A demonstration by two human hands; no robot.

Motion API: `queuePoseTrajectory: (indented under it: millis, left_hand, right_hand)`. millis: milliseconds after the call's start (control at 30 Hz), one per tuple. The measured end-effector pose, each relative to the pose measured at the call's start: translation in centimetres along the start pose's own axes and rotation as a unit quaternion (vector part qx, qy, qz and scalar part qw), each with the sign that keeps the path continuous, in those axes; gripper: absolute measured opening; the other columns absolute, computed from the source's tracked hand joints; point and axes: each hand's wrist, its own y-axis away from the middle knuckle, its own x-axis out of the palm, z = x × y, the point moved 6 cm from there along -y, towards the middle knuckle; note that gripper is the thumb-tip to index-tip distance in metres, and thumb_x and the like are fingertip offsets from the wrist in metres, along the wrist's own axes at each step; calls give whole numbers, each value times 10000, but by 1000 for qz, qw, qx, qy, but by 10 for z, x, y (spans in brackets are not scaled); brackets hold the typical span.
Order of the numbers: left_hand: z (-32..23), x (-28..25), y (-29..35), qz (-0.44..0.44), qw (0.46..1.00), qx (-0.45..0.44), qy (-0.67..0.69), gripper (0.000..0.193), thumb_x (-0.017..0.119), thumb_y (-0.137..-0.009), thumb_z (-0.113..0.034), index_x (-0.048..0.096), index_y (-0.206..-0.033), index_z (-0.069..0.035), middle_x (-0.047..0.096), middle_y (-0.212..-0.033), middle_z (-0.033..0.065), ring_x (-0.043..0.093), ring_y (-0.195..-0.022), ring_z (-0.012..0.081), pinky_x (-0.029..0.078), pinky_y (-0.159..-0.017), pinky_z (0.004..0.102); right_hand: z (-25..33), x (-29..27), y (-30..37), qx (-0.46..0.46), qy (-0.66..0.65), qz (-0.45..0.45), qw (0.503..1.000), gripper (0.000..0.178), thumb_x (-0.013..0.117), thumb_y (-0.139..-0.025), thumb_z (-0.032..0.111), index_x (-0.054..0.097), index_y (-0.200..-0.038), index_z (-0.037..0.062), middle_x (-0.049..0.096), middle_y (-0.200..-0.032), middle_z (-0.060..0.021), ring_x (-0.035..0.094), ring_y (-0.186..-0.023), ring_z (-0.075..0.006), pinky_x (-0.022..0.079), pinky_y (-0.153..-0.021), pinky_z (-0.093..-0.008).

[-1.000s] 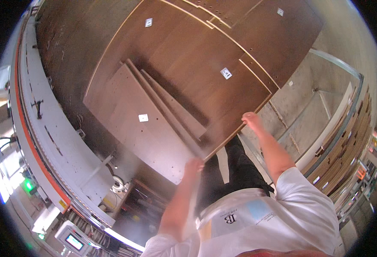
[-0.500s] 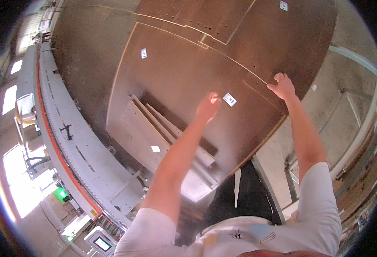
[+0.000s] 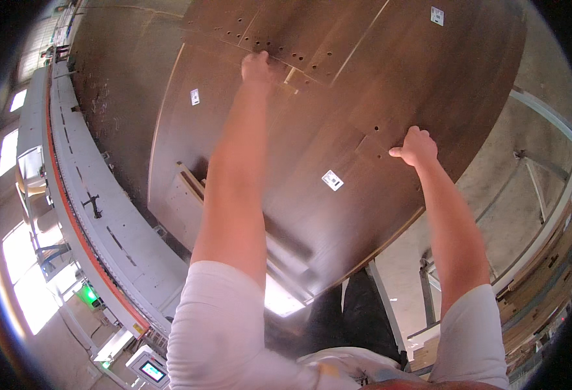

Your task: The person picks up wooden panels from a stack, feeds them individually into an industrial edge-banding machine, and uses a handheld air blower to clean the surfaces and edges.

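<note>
A large dark brown wood panel (image 3: pixel 286 149) lies flat in front of me, with a second brown panel (image 3: pixel 390 71) against its far edge. My left hand (image 3: pixel 257 67) reaches to the seam between them, beside a row of drilled holes; its fingers are bent over the surface and hold nothing visible, and their tips are hidden. My right hand (image 3: pixel 418 146) rests at the right part of the panels near the seam, thumb stretched out apart from the bent fingers. A small white label (image 3: pixel 332 180) sits on the near panel between my arms.
Narrow wooden strips (image 3: pixel 192 181) lie on the panel's near left, partly behind my left arm. A long grey machine bed (image 3: pixel 94 188) with an orange rail runs along the left, a small control screen (image 3: pixel 151 370) at its near end. Metal frame rails (image 3: pixel 546 110) and stacked boards (image 3: pixel 546 260) stand right.
My left hand has moved far forward and left to the seam. The right hand has come slightly lower in view. The pale gap between the two panels has closed.
</note>
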Motion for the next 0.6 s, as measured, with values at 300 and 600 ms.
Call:
queuePoseTrajectory:
  millis: [300, 600]
  left_hand:
    - [12, -15, -61, -88, 984, -99, 122, 102, 700, -965, -61, 639, -1007, 8, 679, -967, 142, 684, -761, 267, 600, -565, 367]
    - [6, -21, -22, 88, 982, -48, -160, 56, 671, -980, -111, 666, -949, -65, 660, -824, 41, 643, -692, 167, 478, -506, 257]
  right_hand:
    - [2, 2, -8, 3, 8, 22, 1000, 792, 885, -762, 450, 547, -1303, -18, 597, -1288, -235, 632, -1190, -380, 544, -980, -443]
    - [-3, -4, -5, 26, 0, 22, 999, 781, 909, -737, 421, 555, -1279, -17, 605, -1286, -234, 635, -1178, -393, 546, -973, -443]
